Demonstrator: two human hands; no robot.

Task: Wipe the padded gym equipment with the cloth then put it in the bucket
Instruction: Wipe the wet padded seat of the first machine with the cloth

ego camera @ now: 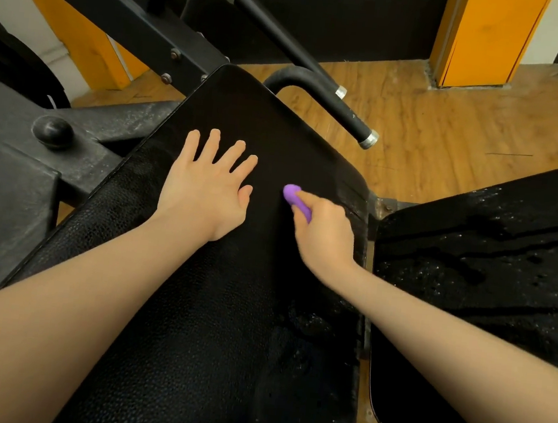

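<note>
A long black padded bench of a gym machine runs from the bottom of the view up to the middle. My left hand rests flat on its upper part, fingers spread. Just to the right, my right hand grips a small bunched purple cloth and presses it against the pad near the right edge. Most of the cloth is hidden inside the fist. A second black pad lies to the right, its surface speckled with wet spots. No bucket is in view.
The machine's black metal frame with a round knob sits at left. Two black handle bars with silver ends stick out beyond the pad. Wooden floor and an orange pillar lie at the back right.
</note>
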